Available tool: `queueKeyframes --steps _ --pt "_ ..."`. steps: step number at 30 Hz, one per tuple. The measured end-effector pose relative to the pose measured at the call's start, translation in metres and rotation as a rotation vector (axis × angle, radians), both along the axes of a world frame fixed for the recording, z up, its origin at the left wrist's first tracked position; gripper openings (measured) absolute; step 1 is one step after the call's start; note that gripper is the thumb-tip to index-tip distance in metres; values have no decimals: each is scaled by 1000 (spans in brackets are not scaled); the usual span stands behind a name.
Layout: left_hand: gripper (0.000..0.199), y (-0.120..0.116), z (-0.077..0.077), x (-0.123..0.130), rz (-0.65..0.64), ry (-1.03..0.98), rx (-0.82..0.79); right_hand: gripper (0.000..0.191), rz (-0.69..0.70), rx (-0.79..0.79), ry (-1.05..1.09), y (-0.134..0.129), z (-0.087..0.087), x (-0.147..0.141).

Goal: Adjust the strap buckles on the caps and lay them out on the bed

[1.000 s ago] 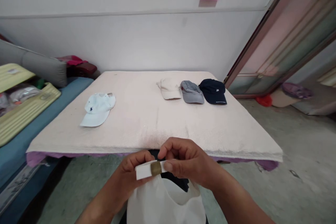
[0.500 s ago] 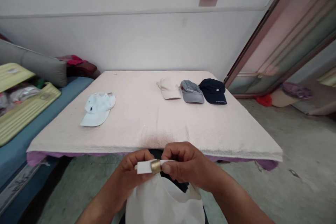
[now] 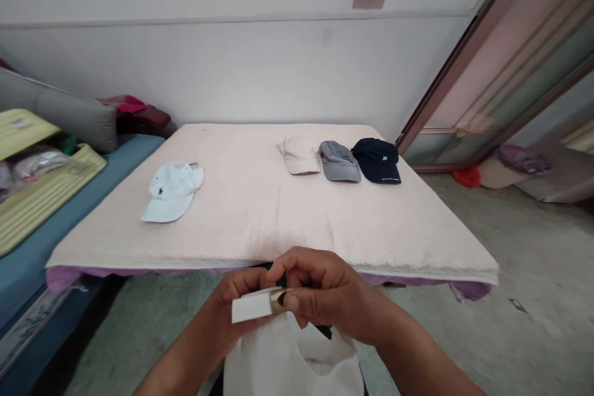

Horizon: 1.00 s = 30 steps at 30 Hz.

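A white cap [image 3: 264,359] is held low in front of me, its back opening facing up. Its white strap [image 3: 250,308] runs through a brass buckle [image 3: 278,301], with the loose end sticking out to the left. My left hand [image 3: 227,303] is closed on the cap's strap from the left, its fingertips partly hidden behind the strap. My right hand [image 3: 331,294] pinches the buckle from the right, thumb in front and index finger curled over the top. Part of the cap is cut off by the lower edge of the view.
Before me stands a bed-like table with a pale cover [image 3: 232,198]. On it lie a light blue cap [image 3: 171,192] at left, and a beige cap [image 3: 301,156], a grey cap [image 3: 340,162] and a navy cap [image 3: 377,161] at back right. A yellow case [image 3: 51,198] is far left.
My right hand has shifted left, its thumb now on the buckle and its index finger reaching over. More of the strap's loose end shows left of the buckle, tilted slightly downward.
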State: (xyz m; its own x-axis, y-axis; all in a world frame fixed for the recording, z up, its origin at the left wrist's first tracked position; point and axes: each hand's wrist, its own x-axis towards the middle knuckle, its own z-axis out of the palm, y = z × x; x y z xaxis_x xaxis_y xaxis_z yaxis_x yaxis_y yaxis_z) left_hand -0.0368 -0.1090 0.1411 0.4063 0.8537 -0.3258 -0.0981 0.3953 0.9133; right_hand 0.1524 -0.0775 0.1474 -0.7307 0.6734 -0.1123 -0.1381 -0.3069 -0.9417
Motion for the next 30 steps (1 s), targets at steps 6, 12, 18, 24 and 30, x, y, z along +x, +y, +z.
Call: queueKeyframes --steps 6,12,18,24,30 --pt "16 2 0 2 -11 28 49 23 5 21 -40 2 0 -3" --pt "25 -3 -4 0 27 102 58 16 -79 83 -177 1 1 -3" --pt "32 -10 3 2 49 154 6 14 -65 93 -203 1 1 -3" --pt "31 -8 10 11 96 220 -20 14 -54 94 -168 1 0 -2" --pt "30 -6 6 13 205 127 -114 15 -26 95 -85 4 -3 1"
